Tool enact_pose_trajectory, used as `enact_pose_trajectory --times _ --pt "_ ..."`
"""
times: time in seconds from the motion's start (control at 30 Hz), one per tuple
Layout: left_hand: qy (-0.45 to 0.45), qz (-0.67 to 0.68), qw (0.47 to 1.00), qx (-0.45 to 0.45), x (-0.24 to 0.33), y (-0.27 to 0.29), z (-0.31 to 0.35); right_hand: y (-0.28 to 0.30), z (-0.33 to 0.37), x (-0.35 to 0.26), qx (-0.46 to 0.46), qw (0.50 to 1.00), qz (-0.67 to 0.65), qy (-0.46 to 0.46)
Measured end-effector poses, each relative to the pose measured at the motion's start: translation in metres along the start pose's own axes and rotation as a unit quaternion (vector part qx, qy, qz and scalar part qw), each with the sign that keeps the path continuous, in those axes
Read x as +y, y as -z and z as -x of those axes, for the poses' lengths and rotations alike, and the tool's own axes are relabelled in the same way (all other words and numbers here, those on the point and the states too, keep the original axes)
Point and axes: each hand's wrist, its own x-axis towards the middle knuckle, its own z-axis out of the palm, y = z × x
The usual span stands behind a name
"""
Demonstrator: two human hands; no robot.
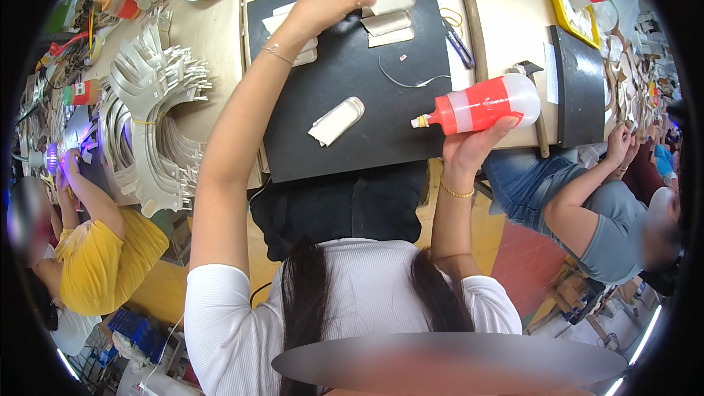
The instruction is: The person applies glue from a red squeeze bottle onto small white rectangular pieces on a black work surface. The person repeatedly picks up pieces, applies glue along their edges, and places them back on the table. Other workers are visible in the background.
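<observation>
My left hand (331, 4) reaches to the far part of a black board (293, 148). Its bent fingertips pinch the left edge of a cream strip piece (396, 1), with more cream strips (389, 28) overlapping just below. Partly behind my left wrist lie other cream pieces (305, 57). A rounded cream piece (338, 120) rests alone, slanted, nearer to me. In my right hand (473, 148) is a red and translucent squeeze bottle (478, 106), held on its side over the board's right edge, nozzle pointing left. My right fingers are wrapped beneath it, thumb along its side.
A hammer (477, 37) and a blue-handled tool (458, 44) lie right of the board. Large tied bundles of cream cut pieces (147, 117) cover the left side. A yellow tray (561, 7) stands far right. Co-workers sit left, in a yellow shirt (110, 260), and right.
</observation>
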Motion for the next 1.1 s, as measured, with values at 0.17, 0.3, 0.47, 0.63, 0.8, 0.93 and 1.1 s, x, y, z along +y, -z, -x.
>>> enact_pose_trajectory --times 0.17,0.3,0.47,0.63,0.8,0.93,1.1 --pt "-0.014 0.002 0.999 0.034 -0.014 0.031 -0.010 -0.006 0.002 0.005 0.013 1.000 0.013 0.004" --pt "0.008 -0.024 0.999 0.034 -0.025 0.048 -0.013 -0.007 0.004 0.004 0.008 1.000 0.014 -0.013" --pt "-0.008 -0.125 0.991 0.037 -0.036 0.052 -0.011 -0.008 0.005 0.004 -0.019 1.000 0.008 -0.016" --pt "-0.095 -0.380 0.903 0.179 -0.041 0.037 -0.006 -0.011 0.005 0.005 -0.009 1.000 0.027 -0.011" --pt "-0.090 -0.379 0.909 0.152 -0.032 0.032 -0.001 -0.013 0.007 0.002 -0.020 1.000 0.006 -0.022" --pt "-0.085 -0.308 0.929 0.188 -0.017 0.032 0.009 -0.014 0.007 0.000 -0.020 1.000 0.012 -0.016" --pt "-0.126 -0.249 0.920 0.275 0.003 0.030 0.051 -0.016 0.006 0.006 -0.064 0.998 0.019 -0.006"
